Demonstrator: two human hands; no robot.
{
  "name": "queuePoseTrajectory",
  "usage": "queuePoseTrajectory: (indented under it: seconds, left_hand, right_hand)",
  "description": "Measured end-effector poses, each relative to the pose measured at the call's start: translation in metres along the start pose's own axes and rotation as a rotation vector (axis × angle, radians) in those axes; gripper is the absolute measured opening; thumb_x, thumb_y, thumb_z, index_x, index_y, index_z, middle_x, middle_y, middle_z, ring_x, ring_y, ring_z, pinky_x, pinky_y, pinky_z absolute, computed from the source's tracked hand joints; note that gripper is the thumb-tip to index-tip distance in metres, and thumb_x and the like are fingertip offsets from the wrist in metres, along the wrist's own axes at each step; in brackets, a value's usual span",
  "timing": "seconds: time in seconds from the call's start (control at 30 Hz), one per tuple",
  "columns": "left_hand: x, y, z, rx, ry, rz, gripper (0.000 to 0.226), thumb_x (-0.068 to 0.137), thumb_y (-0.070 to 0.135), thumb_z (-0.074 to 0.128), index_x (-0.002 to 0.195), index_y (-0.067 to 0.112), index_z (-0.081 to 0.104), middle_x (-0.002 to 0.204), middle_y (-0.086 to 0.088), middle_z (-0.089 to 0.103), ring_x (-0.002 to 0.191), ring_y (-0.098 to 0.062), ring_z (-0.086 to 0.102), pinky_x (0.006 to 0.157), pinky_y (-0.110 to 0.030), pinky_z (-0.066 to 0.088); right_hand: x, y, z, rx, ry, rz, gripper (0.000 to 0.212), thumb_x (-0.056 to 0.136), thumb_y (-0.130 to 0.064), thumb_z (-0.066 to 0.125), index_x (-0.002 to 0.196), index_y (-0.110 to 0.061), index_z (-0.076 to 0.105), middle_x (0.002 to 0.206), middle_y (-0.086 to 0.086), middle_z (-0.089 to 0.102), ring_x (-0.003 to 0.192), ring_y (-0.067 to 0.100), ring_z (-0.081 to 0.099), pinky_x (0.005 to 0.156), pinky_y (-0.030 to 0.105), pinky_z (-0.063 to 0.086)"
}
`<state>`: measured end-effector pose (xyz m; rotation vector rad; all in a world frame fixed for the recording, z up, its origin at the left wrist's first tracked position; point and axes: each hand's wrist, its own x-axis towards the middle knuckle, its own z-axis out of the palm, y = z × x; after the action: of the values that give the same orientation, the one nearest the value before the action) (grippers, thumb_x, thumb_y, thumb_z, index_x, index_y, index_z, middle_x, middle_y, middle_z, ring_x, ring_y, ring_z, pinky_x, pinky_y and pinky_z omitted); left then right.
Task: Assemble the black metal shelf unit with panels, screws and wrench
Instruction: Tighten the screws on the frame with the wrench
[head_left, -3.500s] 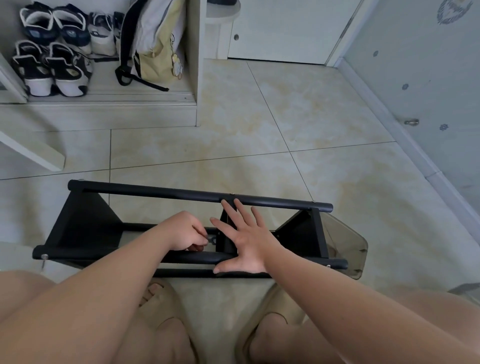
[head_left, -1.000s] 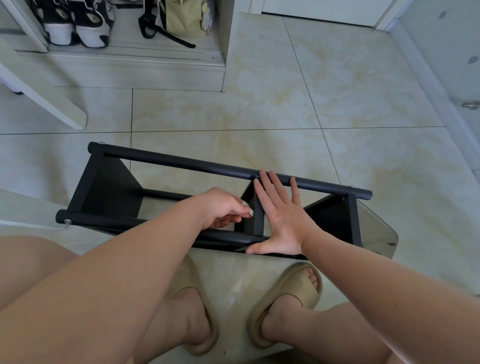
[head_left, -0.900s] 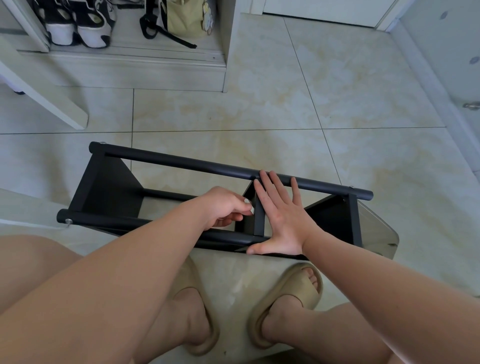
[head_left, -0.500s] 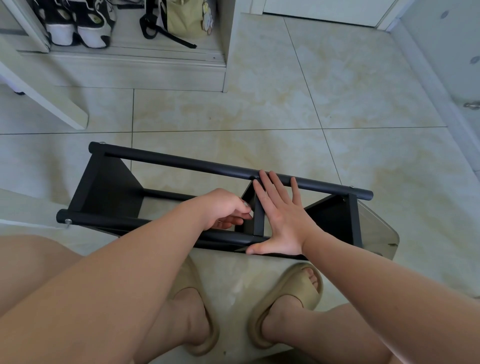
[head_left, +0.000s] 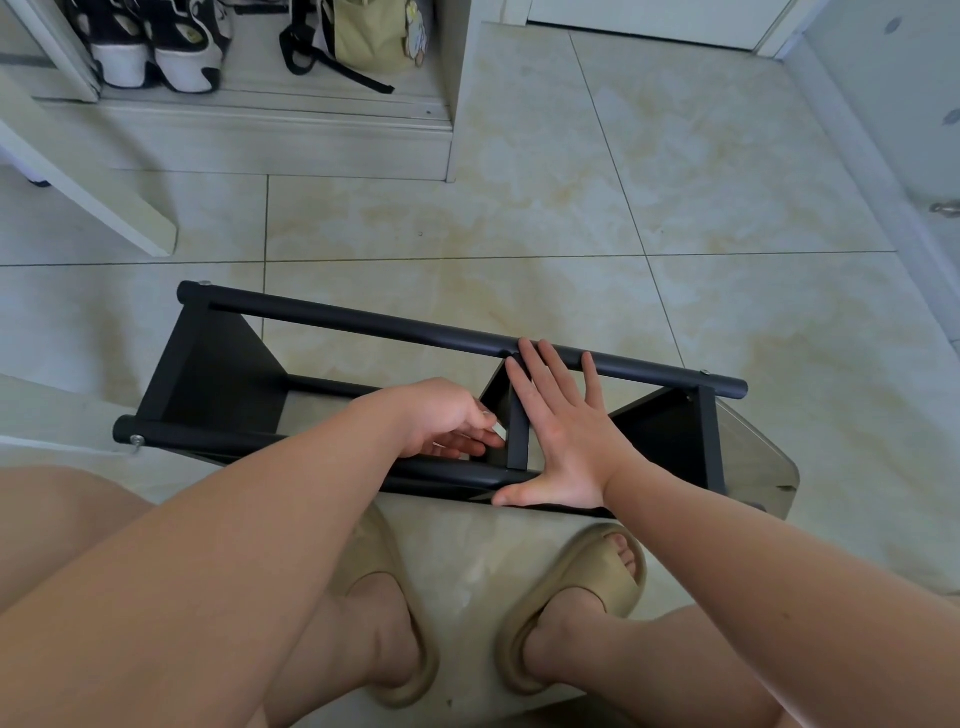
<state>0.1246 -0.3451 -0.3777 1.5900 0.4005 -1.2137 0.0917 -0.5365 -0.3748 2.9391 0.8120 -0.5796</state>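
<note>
Fingertips first: pinching a small silvery piece (head_left: 497, 429), screw or wrench unclear, in the left hand (head_left: 441, 415) at nine o'clock of the middle panel (head_left: 518, 436), while pressing the right hand (head_left: 563, 441) flat, fingers spread, across both rails (head_left: 363, 322). Likely best: bracing firmly, turning in short strokes. Working the black shelf unit (head_left: 208, 364) lying sideways on tile floor (head_left: 675, 234), with room at twelve to three o'clock, sandalled feet (head_left: 571, 582) crowding at six.
</note>
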Motion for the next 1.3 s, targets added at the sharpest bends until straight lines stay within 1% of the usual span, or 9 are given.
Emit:
queuePoseTrajectory:
  seconds: [0.1,0.27,0.53,0.63,0.8,0.93,1.0,1.07,1.3]
  left_hand:
    - [-0.0005,0.0007,-0.0001,0.04,0.001,0.008,0.01,0.103,0.023,0.053,0.107,0.019,0.061,0.085,0.008,0.077,0.09,-0.008,0.068,0.084,-0.026,0.05]
    - [-0.0029,0.0023,-0.0018,0.159,-0.008,0.048,0.011,0.103,0.022,0.051,0.105,0.021,0.062,0.091,0.007,0.076,0.093,-0.008,0.067,0.084,-0.027,0.049]
    - [-0.0015,0.0007,-0.0064,0.292,-0.058,0.096,0.016,0.103,0.016,0.051,0.093,0.022,0.063,0.086,0.007,0.075,0.084,-0.007,0.066,0.08,-0.028,0.047]
    - [0.0,-0.0017,-0.0081,0.368,-0.076,0.115,0.02,0.101,0.012,0.053,0.088,0.021,0.065,0.082,0.009,0.074,0.07,-0.005,0.064,0.071,-0.025,0.045]
    - [-0.0014,-0.0041,-0.0089,0.561,-0.085,0.176,0.02,0.098,0.013,0.057,0.085,0.024,0.068,0.1,-0.003,0.071,0.085,-0.016,0.057,0.09,-0.037,0.046]
    - [-0.007,0.0002,-0.0061,0.689,-0.11,0.2,0.01,0.098,0.013,0.057,0.1,0.015,0.067,0.083,0.007,0.057,0.087,-0.017,0.05,0.083,-0.027,0.038]
    - [-0.0083,0.002,-0.0046,0.732,-0.114,0.198,0.017,0.098,0.014,0.057,0.111,0.012,0.068,0.082,0.009,0.055,0.087,-0.016,0.049,0.082,-0.027,0.037]
    - [-0.0087,0.0024,-0.0045,0.735,-0.114,0.186,0.014,0.098,0.015,0.058,0.108,0.015,0.068,0.082,0.008,0.056,0.086,-0.016,0.049,0.081,-0.028,0.037]
    - [-0.0088,0.0037,-0.008,0.744,-0.021,0.242,0.026,0.093,0.021,0.066,0.118,0.02,0.072,0.107,0.005,0.066,0.097,-0.014,0.057,0.09,-0.027,0.044]
  right_hand:
    - [-0.0003,0.0,-0.0002,-0.002,0.001,-0.001,0.141,0.062,-0.102,0.037,0.159,-0.016,-0.02,0.165,0.006,-0.029,0.15,0.023,-0.031,0.118,0.06,-0.019]
    - [-0.0004,0.0,-0.0004,-0.007,0.002,-0.001,0.141,0.062,-0.102,0.037,0.159,-0.016,-0.02,0.165,0.006,-0.028,0.15,0.024,-0.031,0.119,0.061,-0.018]
    - [-0.0006,-0.0003,-0.0004,-0.013,0.005,0.001,0.141,0.062,-0.102,0.037,0.159,-0.017,-0.019,0.166,0.006,-0.027,0.151,0.024,-0.03,0.119,0.06,-0.018]
    - [-0.0004,-0.0003,-0.0005,-0.008,0.003,0.005,0.141,0.062,-0.102,0.037,0.159,-0.017,-0.018,0.166,0.006,-0.026,0.151,0.024,-0.029,0.119,0.061,-0.017]
    - [-0.0005,-0.0002,-0.0007,-0.016,0.0,0.008,0.141,0.062,-0.103,0.036,0.159,-0.016,-0.019,0.166,0.007,-0.027,0.151,0.024,-0.029,0.119,0.061,-0.015]
    - [-0.0005,-0.0008,-0.0005,-0.012,0.001,0.005,0.141,0.062,-0.102,0.037,0.159,-0.016,-0.018,0.166,0.007,-0.026,0.151,0.024,-0.029,0.12,0.062,-0.015]
    - [-0.0006,-0.0009,-0.0007,-0.013,0.003,0.004,0.141,0.062,-0.102,0.037,0.159,-0.016,-0.018,0.166,0.006,-0.026,0.151,0.024,-0.03,0.12,0.062,-0.015]
    - [-0.0009,-0.001,-0.0009,-0.006,0.006,0.002,0.141,0.062,-0.102,0.038,0.16,-0.016,-0.017,0.166,0.006,-0.025,0.151,0.023,-0.029,0.12,0.061,-0.015]
    - [0.0003,0.0007,-0.0005,0.0,0.012,0.002,0.14,0.062,-0.102,0.038,0.16,-0.017,-0.015,0.166,0.006,-0.025,0.152,0.023,-0.028,0.12,0.061,-0.015]
